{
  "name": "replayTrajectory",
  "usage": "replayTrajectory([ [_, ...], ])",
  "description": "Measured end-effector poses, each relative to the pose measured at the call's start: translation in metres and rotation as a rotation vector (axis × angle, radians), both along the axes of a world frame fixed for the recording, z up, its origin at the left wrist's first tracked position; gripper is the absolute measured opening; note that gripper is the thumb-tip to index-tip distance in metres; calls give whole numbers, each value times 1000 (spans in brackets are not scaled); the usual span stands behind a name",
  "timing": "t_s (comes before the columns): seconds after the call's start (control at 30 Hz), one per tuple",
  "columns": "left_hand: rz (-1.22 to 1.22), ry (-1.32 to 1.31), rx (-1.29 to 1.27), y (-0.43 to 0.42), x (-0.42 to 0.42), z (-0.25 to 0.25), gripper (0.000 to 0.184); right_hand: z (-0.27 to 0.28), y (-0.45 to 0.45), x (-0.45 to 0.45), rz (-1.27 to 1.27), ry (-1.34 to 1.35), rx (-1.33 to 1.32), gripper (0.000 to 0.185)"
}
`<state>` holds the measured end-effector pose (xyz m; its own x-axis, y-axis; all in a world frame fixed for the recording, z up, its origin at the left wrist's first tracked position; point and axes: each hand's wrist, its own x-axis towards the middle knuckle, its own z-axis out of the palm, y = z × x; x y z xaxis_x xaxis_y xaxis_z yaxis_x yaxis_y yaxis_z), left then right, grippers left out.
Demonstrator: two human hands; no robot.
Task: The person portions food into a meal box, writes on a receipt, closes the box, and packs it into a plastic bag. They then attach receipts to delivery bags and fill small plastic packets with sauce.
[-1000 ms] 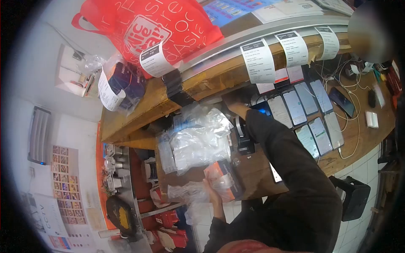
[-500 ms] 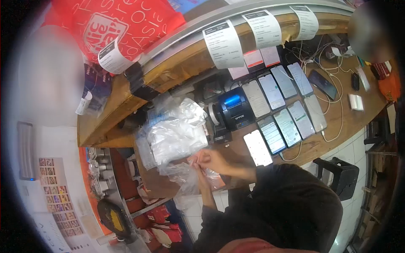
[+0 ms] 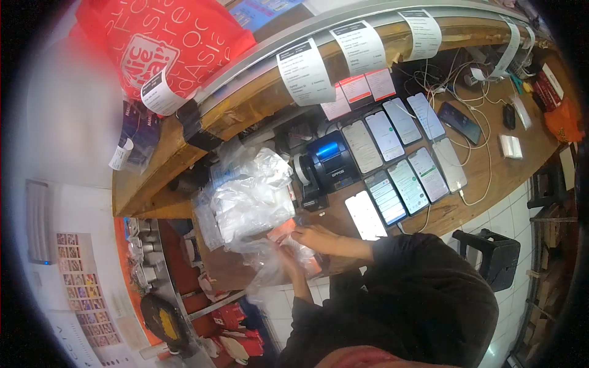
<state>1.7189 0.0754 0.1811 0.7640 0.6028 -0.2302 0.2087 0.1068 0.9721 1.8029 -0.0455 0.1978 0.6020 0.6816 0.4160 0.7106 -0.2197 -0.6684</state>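
Note:
My left hand (image 3: 290, 262) is closed on a clear plastic bag (image 3: 262, 264) near the desk's front edge. Just right of it, my right hand (image 3: 316, 238) has its fingers pressed together at the bag's upper edge, beside an orange box (image 3: 283, 230) partly covered by plastic and hands. A pile of clear plastic bags (image 3: 251, 199) lies behind my hands. To the right of the pile stands a black receipt printer (image 3: 334, 164) with a blue-lit top.
Several phones (image 3: 385, 196) lie in rows on the wooden desk (image 3: 478, 184), with white cables among them. Receipts (image 3: 305, 72) hang from the raised shelf. A red bag (image 3: 202, 43) sits on top. A black stool (image 3: 492, 260) stands at the right.
My right hand has come back from the printer area to meet my left hand at the plastic bag. The view has shifted, so the desk items appear farther left.

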Motion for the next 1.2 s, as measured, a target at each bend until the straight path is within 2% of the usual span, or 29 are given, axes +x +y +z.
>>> replayTrajectory([
  [0.07,318,-26,-126,3,-2,6,44,11,-12,-3,-2,346,111,11],
  [0.1,318,-22,-121,7,-3,7,44,19,-23,-7,-1,350,116,11],
  [0.17,191,57,-12,14,-3,2,44,28,-46,-11,616,975,-146,13],
  [0.23,90,112,121,16,-12,-6,37,28,-36,-36,557,801,-147,14],
  [0.27,61,134,266,16,-16,-13,36,-11,-13,-62,509,968,-46,28],
  [0.3,44,177,601,15,-22,-21,36,-25,7,-76,356,1026,85,27],
  [0.33,51,291,1067,14,-26,-27,37,-26,19,-81,225,1046,168,27],
  [0.37,24,394,1372,16,-25,-27,40,-26,30,-83,111,1060,228,26],
  [0.4,-445,535,1257,40,-15,0,39,-27,42,-88,3,1080,285,25],
  [0.47,-921,677,1092,51,-22,9,39,-31,55,-95,-97,1098,323,24],
  [0.53,-671,423,875,33,-51,-9,40,-34,56,-101,-140,1108,328,22],
  [0.6,-554,311,758,26,-56,-17,42,-36,54,-106,-145,1111,335,21],
  [0.67,106,154,85,21,-42,-27,40,-39,48,-107,-134,1114,337,20],
  [0.7,104,162,84,14,-40,-20,40,-39,46,-106,-132,1115,340,19],
  [0.77,352,-29,-258,0,-37,1,44,-38,43,-105,-137,1115,341,18],
  [0.8,352,3,-229,-6,-34,8,36,-39,43,-104,-142,1113,337,17],
  [0.83,351,8,-226,-3,-34,12,36,-39,44,-104,-152,1114,339,17],
  [0.9,147,208,-294,9,-33,19,34,-40,42,-101,-167,1115,338,16],
  [0.93,150,209,-291,11,-34,20,34,-40,40,-100,-180,1113,334,16],
  [1.0,54,279,-28,14,-36,17,35,-42,41,-101,-228,1102,322,15],
  [1.03,52,280,-28,18,-38,9,35,-43,40,-102,-260,1091,309,15],
  [1.1,44,123,278,20,-37,-5,41,-44,38,-102,-307,1010,285,14],
  [1.17,43,165,287,22,-40,-5,44,-44,32,-102,-276,753,282,14],
  [1.2,46,209,297,20,-40,-3,46,-43,29,-101,-239,497,274,16],
])
